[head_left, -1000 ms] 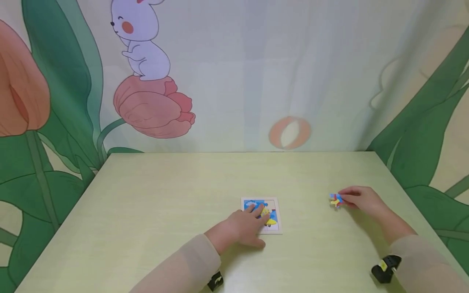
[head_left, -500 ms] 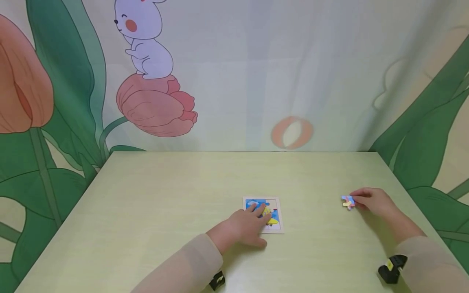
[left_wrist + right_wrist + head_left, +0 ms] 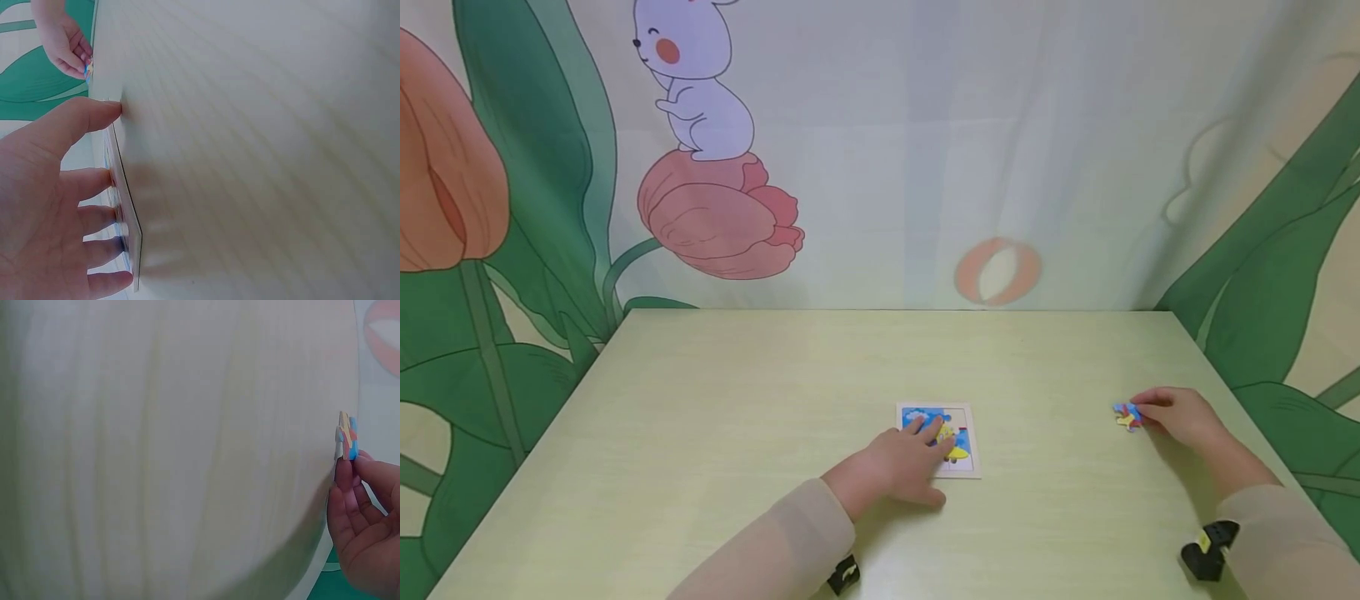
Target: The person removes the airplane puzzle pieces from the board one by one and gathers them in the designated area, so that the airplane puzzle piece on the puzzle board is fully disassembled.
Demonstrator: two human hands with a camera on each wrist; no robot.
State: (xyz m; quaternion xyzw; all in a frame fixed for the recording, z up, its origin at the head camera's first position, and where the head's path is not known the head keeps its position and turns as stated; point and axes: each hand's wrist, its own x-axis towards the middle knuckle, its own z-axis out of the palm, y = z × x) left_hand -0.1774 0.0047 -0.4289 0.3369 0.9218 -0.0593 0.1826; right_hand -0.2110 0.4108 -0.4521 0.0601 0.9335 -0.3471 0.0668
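A small square jigsaw puzzle in a pale frame [image 3: 975, 458] lies flat on the table, its picture blue and yellow, with some bare white areas in it. My left hand [image 3: 904, 462] rests on it with fingers spread; the palm covers its lower left. From the left wrist view, the fingertips touch the puzzle's top along its edge [image 3: 129, 215], and the thumb lies at the table beside it. Off to the right, my right hand [image 3: 1183, 419] pinches a loose puzzle piece [image 3: 1127, 415] of blue, red and yellow between thumb and fingers. The right wrist view shows that piece [image 3: 347, 437] edge-on.
The light wooden table [image 3: 737, 383] runs back to a printed curtain [image 3: 865, 167] with a rabbit and flowers. Its right edge lies beyond the right hand. Black wrist devices [image 3: 1208, 550] sit at both sleeves.
My right hand has moved to the right with the puzzle piece, slowing over the last half second. The left hand stays on the puzzle. The head view has shifted slightly.
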